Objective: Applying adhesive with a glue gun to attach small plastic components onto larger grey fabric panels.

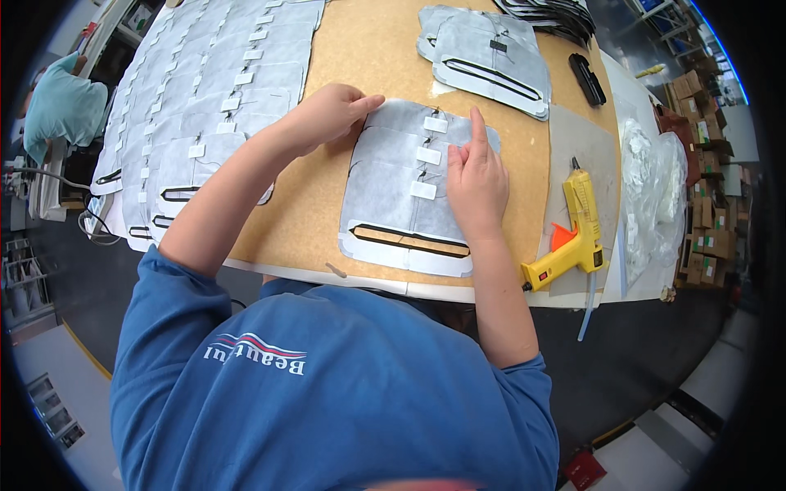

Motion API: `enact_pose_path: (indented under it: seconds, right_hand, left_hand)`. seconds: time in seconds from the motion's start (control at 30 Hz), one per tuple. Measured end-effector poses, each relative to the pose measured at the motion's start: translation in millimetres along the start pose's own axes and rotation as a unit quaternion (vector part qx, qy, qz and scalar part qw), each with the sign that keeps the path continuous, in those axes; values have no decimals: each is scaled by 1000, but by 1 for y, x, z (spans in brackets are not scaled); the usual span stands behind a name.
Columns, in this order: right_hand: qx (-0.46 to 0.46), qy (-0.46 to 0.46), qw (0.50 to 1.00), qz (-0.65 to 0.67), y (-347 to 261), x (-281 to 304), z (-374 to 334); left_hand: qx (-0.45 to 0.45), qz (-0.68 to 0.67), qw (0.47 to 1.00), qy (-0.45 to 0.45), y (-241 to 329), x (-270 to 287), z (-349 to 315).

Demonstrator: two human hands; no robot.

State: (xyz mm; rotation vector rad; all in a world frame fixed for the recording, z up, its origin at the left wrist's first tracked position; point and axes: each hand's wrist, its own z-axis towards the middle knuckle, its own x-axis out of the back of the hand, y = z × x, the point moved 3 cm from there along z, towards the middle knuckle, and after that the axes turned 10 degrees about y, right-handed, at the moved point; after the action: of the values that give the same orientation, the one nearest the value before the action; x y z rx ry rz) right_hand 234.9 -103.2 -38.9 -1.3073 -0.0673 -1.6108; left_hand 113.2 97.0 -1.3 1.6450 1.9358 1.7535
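A grey fabric panel (381,176) lies before me on the brown board. Down it runs a column of white tabs with thin dark wires, and a black-edged slot crosses its near end. My left hand (332,119) is at the panel's far left corner, thumb and fingers closed around the edge. Over the panel's right side rests my right hand (479,176), its index finger stretched away from me and its thumb apart. The other right fingers are partly hidden, and nothing shows in that hand.
Similar panels overlap in rows (278,78) at left; a smaller stack (491,61) lies at far right. Right of me are a yellow glue gun (581,217), a black handheld tool (586,80), dark strips (557,18) and clear plastic bags (655,176). Another person (64,106) is at far left.
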Motion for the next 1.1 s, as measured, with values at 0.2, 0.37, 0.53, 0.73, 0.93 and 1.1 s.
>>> enact_pose_path:
  seconds: [0.2, 0.37, 0.53, 0.73, 0.93, 1.1]
  right_hand:
    - [69, -28, 996, -55, -2, -2, 0]
    - [75, -22, 996, -43, -1, 0, 4]
    - [-32, 6, 993, 114, 5, 6, 10]
    - [89, 176, 973, 117, 2, 32, 7]
    - [61, 140, 978, 140, 0, 25, 6]
    - [58, 111, 985, 115, 4, 21, 4]
  left_hand:
    - [59, -95, 987, -112, -29, -7, -29]
    - [72, -128, 984, -99, -36, -23, -50]
    - [-142, -56, 988, 29, -27, -19, -44]
    - [-225, 64, 969, 84, 26, 68, 4]
    - [-191, -18, 966, 173, -3, 155, 138]
    - [-42, 20, 987, 152, -51, 188, 193]
